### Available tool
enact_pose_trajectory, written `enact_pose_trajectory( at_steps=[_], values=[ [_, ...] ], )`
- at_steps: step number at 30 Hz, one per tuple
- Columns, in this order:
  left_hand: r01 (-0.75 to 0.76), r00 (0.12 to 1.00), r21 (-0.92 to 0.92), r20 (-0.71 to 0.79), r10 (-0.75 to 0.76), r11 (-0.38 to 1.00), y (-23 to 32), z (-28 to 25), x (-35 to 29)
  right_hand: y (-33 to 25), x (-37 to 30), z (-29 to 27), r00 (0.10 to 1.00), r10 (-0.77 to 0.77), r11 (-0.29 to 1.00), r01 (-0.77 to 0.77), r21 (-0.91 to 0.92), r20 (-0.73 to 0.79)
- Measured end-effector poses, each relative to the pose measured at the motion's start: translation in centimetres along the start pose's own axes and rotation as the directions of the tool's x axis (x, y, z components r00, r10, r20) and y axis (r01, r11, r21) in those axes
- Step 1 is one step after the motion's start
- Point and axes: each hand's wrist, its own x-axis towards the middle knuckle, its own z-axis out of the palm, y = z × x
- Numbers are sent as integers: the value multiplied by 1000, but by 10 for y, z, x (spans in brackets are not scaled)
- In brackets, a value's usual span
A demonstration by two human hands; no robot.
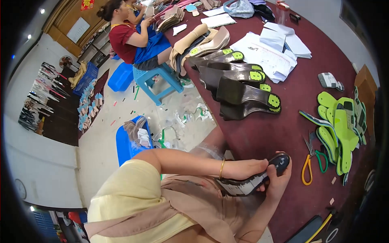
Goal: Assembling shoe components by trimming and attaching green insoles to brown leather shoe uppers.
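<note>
A dark shoe insole [259, 176] with a pale patterned underside lies at the near edge of the maroon table [283, 129]. My left hand [247, 168] presses flat along its top, fingers stretched toward the rounded heel end. My right hand [279, 178] grips that heel end from below and from the right, thumb over the edge. A gold bangle sits on my left wrist. Both forearms come in from the lower left, over a beige apron on my lap.
Scissors with a yellow and a green handle [312, 160] lie just right of my hands. Lime green insoles [340, 129] are stacked at the right. Several dark insoles with green heel pads [243, 89] lie farther back, near papers [267, 52]. Another person in red [129, 36] sits on a blue stool.
</note>
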Motion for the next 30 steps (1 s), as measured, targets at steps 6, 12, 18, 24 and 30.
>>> enact_pose_trajectory(
  at_steps=[6,12,18,24,30],
  values=[
    [84,989,-42,-121,-88,996,9,20,24,5,2,-23,1000,-14,970,10,244,12],
    [-128,957,490,-166,237,862,-8,10,27,5,-36,-5,999,-2,979,12,202,-50],
    [-14,995,145,-97,29,989,28,27,12,-5,-60,1,999,47,996,-49,77,29],
    [358,925,-307,247,-290,882,15,40,-17,-34,-41,25,997,-70,892,77,445,-33],
    [461,839,-383,482,-253,800,-5,50,-62,-26,-57,32,995,-14,862,-36,506,94]
  ],
)
